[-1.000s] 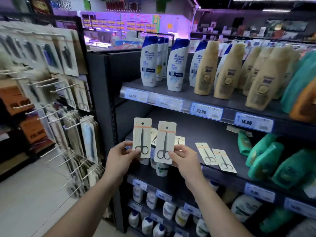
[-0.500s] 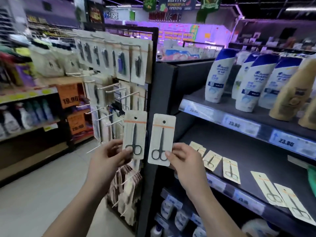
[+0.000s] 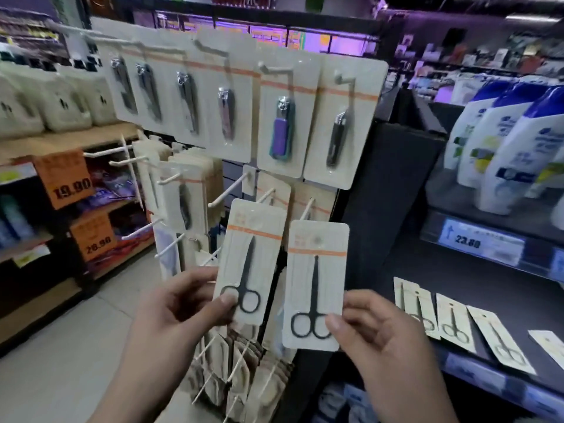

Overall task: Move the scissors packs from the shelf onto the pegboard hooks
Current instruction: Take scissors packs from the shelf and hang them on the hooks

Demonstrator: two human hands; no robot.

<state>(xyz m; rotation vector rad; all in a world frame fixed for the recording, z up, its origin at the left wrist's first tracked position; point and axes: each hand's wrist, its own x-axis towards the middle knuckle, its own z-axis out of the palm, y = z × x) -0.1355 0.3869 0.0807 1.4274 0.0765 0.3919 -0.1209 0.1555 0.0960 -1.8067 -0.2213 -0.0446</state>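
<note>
While each hand pinches one card near its bottom edge, two scissors packs stand upright side by side in front of the pegboard [image 3: 233, 175]. The left hand [image 3: 180, 309] has its thumb pressed over a finger loop on the left pack [image 3: 250, 261], with its fingers curled behind the card. The right hand [image 3: 378, 340] grips the right pack [image 3: 316, 285] the same way, thumb on the front. The cards are just apart, and the left one sits a little higher, its top near a bare white hook [image 3: 227, 190]. Nail clipper packs [image 3: 280, 123] hang above. To the right, more loose packs [image 3: 454, 325] lie flat in a row on the dark shelf [image 3: 488, 288]. Shampoo bottles [image 3: 503, 141] stand on the level above, over a price label [image 3: 482, 245] reading 23.80.
</note>
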